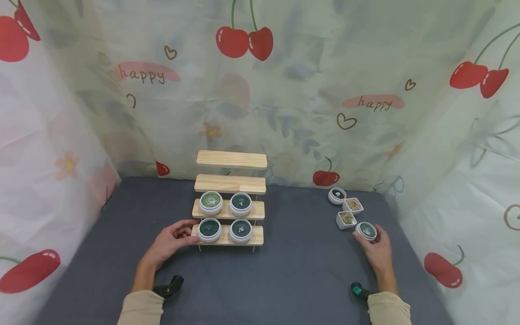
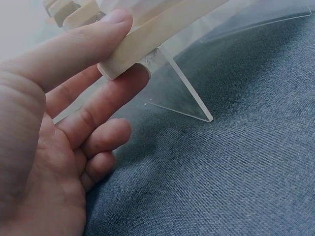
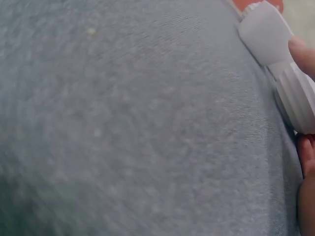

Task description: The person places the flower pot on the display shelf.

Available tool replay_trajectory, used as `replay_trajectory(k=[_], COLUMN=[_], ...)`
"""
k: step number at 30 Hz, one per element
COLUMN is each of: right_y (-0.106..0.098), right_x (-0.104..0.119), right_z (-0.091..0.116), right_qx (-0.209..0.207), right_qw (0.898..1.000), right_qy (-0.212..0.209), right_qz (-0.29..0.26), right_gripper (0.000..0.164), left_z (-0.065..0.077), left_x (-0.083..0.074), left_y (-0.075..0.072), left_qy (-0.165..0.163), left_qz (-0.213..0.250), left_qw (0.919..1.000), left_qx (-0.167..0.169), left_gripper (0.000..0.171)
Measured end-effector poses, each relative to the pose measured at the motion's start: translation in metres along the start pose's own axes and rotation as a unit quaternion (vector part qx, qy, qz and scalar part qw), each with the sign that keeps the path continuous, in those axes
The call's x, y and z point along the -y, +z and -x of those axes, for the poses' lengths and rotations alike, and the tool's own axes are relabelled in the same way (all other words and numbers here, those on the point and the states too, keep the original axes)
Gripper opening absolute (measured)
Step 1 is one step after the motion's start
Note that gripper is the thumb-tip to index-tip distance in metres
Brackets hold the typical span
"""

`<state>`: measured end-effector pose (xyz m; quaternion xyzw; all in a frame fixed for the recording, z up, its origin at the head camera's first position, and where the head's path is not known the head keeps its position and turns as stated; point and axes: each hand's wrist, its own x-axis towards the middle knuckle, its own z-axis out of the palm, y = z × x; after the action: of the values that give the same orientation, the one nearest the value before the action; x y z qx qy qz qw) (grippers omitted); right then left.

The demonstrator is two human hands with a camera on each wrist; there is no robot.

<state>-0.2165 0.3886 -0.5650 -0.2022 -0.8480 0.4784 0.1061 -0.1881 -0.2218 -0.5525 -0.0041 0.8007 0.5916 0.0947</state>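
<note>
My left hand (image 1: 167, 243) pinches the left end of the lowest plank of a tiered wooden stand (image 1: 225, 235). In the left wrist view the thumb lies over the plank (image 2: 142, 44) and the index finger under it. Two round white pots stand on that lowest step, both with dark green filling (image 1: 241, 228). The step above bears a lighter green pot (image 1: 211, 200) and a dark green one (image 1: 240, 202). At the right, my right hand (image 1: 378, 253) grips another round white pot (image 1: 367, 230) between thumb and fingers; its ribbed side (image 3: 298, 96) shows in the right wrist view.
Close to the right hand sit two small square white cups (image 1: 346, 219) with dry bits in them and a round pot (image 1: 337, 195) with dark filling. The upper two planks (image 1: 231, 159) of the stand are bare. A cherry-print curtain (image 1: 284, 90) surrounds the dark cloth-covered table (image 1: 300, 271).
</note>
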Motion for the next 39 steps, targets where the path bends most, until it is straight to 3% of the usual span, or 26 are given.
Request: replay_trajectory(k=[14,26,35,39], right_y=[0.003,-0.001,-0.01,-0.009], right_x=[-0.004,-0.004,0.032,0.053], right_z=[0.004,-0.006,-0.007,-0.005], right_qx=[-0.018,-0.053,-0.08,-0.084], right_qw=[1.0,0.998,0.995,0.996], right_qy=[-0.002,0.018,0.023,0.0], right_qz=[0.026,-0.037,-0.052,-0.044], right_gripper=[0.083,0.08,0.081,0.08], left_z=[0.0,-0.001,0.0,0.001], left_x=[0.0,0.001,0.001,0.002], left_y=[-0.001,0.0,0.0,-0.001], left_qy=[-0.004,-0.005,0.015,0.017], left_qz=[-0.008,-0.006,-0.004,-0.004], left_qw=[0.9999,1.0,0.9999,0.9998], left_qx=[0.004,0.005,0.007,0.008], left_gripper=[0.067,0.066,0.064,0.063])
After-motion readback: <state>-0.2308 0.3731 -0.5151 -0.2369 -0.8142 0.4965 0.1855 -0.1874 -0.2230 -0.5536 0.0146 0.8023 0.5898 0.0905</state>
